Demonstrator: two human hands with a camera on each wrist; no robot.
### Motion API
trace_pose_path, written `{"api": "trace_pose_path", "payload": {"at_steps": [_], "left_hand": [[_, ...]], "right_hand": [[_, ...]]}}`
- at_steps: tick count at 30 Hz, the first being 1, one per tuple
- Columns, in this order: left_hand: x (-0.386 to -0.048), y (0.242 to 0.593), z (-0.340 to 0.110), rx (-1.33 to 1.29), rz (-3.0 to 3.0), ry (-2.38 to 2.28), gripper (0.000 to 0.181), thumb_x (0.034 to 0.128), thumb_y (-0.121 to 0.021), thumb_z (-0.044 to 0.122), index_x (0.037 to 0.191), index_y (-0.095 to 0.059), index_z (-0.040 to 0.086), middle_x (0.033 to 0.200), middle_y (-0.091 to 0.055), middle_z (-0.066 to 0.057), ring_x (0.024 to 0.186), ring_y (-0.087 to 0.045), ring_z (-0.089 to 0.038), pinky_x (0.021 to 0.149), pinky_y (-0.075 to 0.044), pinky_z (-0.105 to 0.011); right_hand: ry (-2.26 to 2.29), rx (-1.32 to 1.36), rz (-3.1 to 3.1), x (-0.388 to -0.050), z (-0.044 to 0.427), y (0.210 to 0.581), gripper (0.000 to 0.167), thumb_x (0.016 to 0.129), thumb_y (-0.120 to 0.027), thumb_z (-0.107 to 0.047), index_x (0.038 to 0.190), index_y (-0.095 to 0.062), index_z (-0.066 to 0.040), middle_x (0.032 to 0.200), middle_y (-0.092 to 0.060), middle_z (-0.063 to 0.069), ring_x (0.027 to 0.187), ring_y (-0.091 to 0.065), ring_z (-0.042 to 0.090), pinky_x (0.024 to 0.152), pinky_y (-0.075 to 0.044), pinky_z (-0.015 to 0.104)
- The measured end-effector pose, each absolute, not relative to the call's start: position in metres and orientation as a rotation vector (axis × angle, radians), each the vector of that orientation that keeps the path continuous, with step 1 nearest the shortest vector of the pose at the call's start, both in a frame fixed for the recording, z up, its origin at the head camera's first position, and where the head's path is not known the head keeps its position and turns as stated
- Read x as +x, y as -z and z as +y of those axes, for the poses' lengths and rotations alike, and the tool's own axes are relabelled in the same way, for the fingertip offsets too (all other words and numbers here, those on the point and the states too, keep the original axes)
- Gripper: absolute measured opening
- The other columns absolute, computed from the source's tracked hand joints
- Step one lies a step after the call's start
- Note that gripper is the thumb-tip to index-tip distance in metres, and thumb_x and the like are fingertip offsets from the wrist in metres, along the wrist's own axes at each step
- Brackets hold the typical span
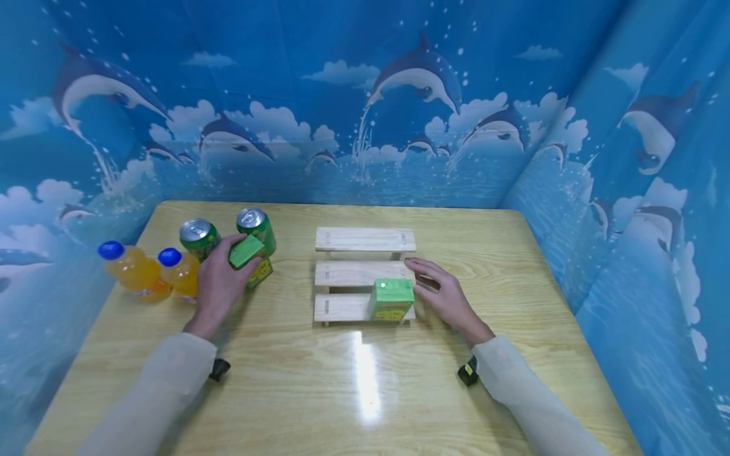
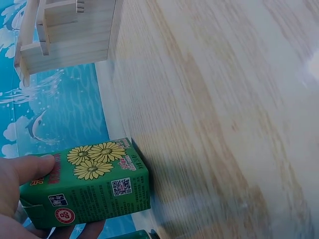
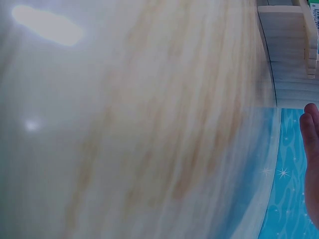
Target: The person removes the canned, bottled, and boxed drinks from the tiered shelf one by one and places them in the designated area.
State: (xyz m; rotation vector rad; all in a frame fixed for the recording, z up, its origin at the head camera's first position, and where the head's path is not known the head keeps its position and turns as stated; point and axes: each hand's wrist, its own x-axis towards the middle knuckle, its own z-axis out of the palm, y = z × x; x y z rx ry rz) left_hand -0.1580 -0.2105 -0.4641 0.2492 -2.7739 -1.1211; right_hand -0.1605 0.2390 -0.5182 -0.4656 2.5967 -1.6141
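My left hand (image 1: pixel 219 275) grips a green drink carton (image 1: pixel 246 252) from above, left of the wooden stand. In the left wrist view, the thumb lies across the carton's (image 2: pixel 89 184) face, which is printed with yellow flowers. Whether its base touches the table cannot be told. A second green carton (image 1: pixel 391 301) stands upright on the right end of the lowest tier of the three-tier wooden stand (image 1: pixel 342 308). Fingers extended, my right hand (image 1: pixel 447 296) is at the stand's right side by the middle tier; whether it touches the wood is unclear.
Two green cans (image 1: pixel 196 234) stand behind and beside my left hand. Two orange drink bottles with blue caps (image 1: pixel 134 272) are at the table's left edge. A dolphin-print curtain (image 1: pixel 342 126) hangs behind the table (image 1: pixel 296 380) and along its right side.
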Motion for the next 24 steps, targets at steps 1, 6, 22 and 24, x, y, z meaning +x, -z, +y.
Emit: {"api": "trace_pose_path", "payload": {"at_steps": [1, 6, 22, 24], "left_hand": [[-0.158, 0.4643, -0.2105, 0.252, -2.773, 1.126, 0.065, 0.1052, -0.076, 0.024, 0.162, -0.047, 0.01, 0.161, -0.053, -0.027, 0.14, -0.056, -0.051, 0.115, -0.048, -0.071], [-0.158, 0.4662, -0.2108, 0.261, -2.767, 1.15, 0.065, 0.1053, -0.075, 0.023, 0.163, -0.046, 0.011, 0.162, -0.053, -0.026, 0.142, -0.055, -0.051, 0.116, -0.048, -0.071], [-0.1587, 0.4664, -0.2085, 0.256, -2.786, 1.126, 0.067, 0.106, -0.074, 0.02, 0.164, -0.042, 0.01, 0.163, -0.049, -0.028, 0.144, -0.052, -0.05, 0.117, -0.046, -0.072], [-0.1584, 0.466, -0.2092, 0.227, -2.777, 1.104, 0.066, 0.106, -0.074, 0.021, 0.164, -0.043, 0.009, 0.162, -0.049, -0.028, 0.143, -0.051, -0.05, 0.117, -0.046, -0.072]], "right_hand": [[1.613, -0.466, 2.597, -0.1606, 0.239, 0.5183, 0.053, 0.103, -0.073, -0.003, 0.154, -0.062, -0.012, 0.165, -0.054, 0.011, 0.146, -0.059, 0.036, 0.116, -0.053, 0.03], [1.611, -0.468, 2.597, -0.1607, 0.2388, 0.5182, 0.053, 0.103, -0.073, -0.004, 0.154, -0.062, -0.013, 0.165, -0.054, 0.01, 0.146, -0.058, 0.036, 0.116, -0.052, 0.03], [1.605, -0.474, 2.601, -0.1612, 0.2392, 0.519, 0.053, 0.103, -0.073, -0.004, 0.154, -0.062, -0.013, 0.165, -0.054, 0.01, 0.147, -0.058, 0.035, 0.117, -0.052, 0.03], [1.605, -0.47, 2.6, -0.1611, 0.239, 0.5187, 0.053, 0.103, -0.073, -0.005, 0.154, -0.062, -0.013, 0.165, -0.054, 0.01, 0.147, -0.057, 0.035, 0.117, -0.052, 0.031]]}}
